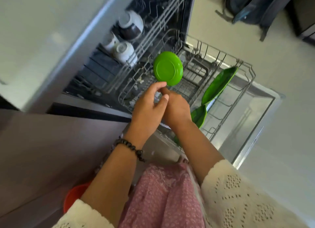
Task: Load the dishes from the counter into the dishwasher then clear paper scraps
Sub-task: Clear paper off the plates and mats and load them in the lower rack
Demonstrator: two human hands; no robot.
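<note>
Your left hand [150, 106] pinches the plate's [167, 68] lower rim at frame centre. Your right hand [177, 108] lies beside it over the rack [245, 69]; its fingers are hidden, so I cannot tell their state.

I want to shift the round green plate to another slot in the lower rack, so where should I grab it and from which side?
Pinch the round green plate by its lower rim, the edge nearest the hands. It stands on edge with its underside facing the camera, so that rim is exposed while rack wires crowd the far side. The left hand already has its fingertips there.
</note>
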